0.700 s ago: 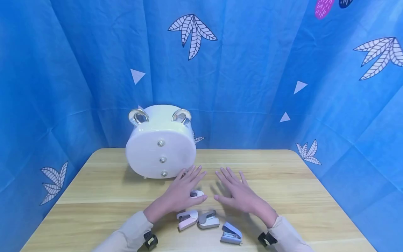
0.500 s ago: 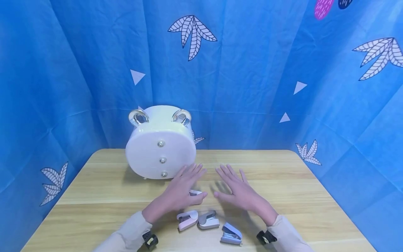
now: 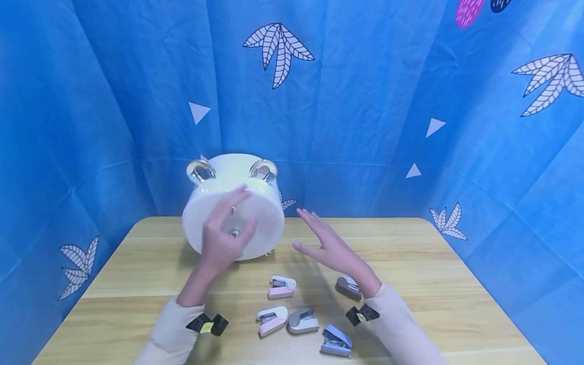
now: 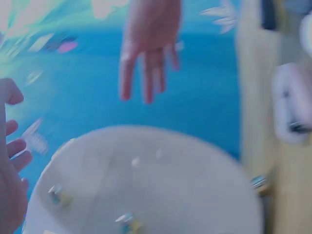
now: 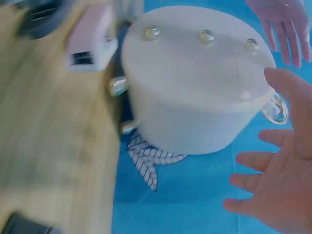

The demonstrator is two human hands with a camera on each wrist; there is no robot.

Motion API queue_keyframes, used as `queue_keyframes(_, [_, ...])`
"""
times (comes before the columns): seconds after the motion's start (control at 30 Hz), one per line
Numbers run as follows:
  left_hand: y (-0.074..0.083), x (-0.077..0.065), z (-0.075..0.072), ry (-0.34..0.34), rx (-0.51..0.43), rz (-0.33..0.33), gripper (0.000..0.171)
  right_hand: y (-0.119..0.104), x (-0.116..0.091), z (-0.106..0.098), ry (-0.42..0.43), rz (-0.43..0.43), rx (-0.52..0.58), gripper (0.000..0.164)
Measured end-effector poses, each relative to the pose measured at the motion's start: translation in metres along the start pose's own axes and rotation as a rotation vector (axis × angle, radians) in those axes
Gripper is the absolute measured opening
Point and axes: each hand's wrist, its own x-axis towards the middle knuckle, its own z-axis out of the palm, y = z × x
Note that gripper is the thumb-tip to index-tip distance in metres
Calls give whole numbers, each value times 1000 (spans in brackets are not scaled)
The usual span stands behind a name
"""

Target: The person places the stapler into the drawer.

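A white oval box (image 3: 269, 223) with two clear ear-shaped loops and three metallic knobs down its front stands at the back left of the table. My left hand (image 3: 219, 246) is raised in front of the box, overlapping its face, fingers apart and nothing in them. To the right of the box my right hand (image 3: 335, 248) hovers over the table with straight fingers, thumb apart, holding nothing. Below the hands lie small staplers: a pink-and-white stapler (image 3: 282, 287), another pink-and-white one, a grey-and-white stapler (image 3: 303, 321), a blue stapler (image 3: 336, 340) and a dark grey stapler (image 3: 349, 289), partly behind the right forearm.
The wooden table (image 3: 433, 284) has rounded far corners. A blue curtain (image 3: 356, 126) with leaf prints hangs behind it and along both sides. Black camera straps (image 3: 207, 324) sit at both wrists, over light sleeves.
My left hand has risen to the left, from above the staplers to before the box. My right hand has lifted and shifted slightly left, uncovering the dark grey stapler. The box has stayed put.
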Motion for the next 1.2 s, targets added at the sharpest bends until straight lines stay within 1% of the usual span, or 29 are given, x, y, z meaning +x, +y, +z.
queue_keyframes(0.07, [-6,10,-14,100,-6,-60,54,-2,11,1,5,-8,39,80])
queue_keyframes(0.13, [-13,17,-27,174,-20,-145,52,-4,22,2,10,-20,71,80])
queue_keyframes(0.17, [-17,20,-34,198,-29,-194,52,-4,26,3,14,-24,85,80])
queue_keyframes(0.23, [-24,22,-45,218,-57,-293,52,-4,35,5,26,-38,112,80])
queue_keyframes(0.3, [-32,22,-54,218,-94,-377,52,-4,43,6,41,-41,151,79])
queue_keyframes(0.43, [-47,17,-65,173,-191,-527,55,-5,56,8,72,-51,259,74])
queue_keyframes(0.5, [-53,14,-67,141,-246,-576,54,-5,61,9,76,-53,312,71])
queue_keyframes(0.57, [-58,12,-70,99,-266,-619,53,-5,66,10,70,-59,357,69])
queue_keyframes(0.6, [-61,11,-72,75,-267,-632,52,-6,69,11,67,-63,370,68])
queue_keyframes(0.7, [-64,9,-77,-2,-206,-648,49,-7,74,13,54,-79,399,66])
queue_keyframes(0.8, [-67,9,-83,-57,-146,-627,49,-10,76,15,52,-88,406,64])
queue_keyframes(0.83, [-67,10,-85,-70,-132,-615,48,-10,77,15,56,-96,400,63])
queue_keyframes(0.93, [-70,11,-87,-95,-134,-581,47,-11,77,15,93,-115,362,59])
queue_keyframes(1.0, [-70,13,-87,-108,-142,-569,47,-10,77,14,120,-129,340,57])
queue_keyframes(1.07, [-70,14,-85,-121,-150,-573,47,-9,76,11,136,-129,330,55])
queue_keyframes(1.2, [-71,18,-80,-149,-155,-594,49,-6,71,3,133,-96,352,54])
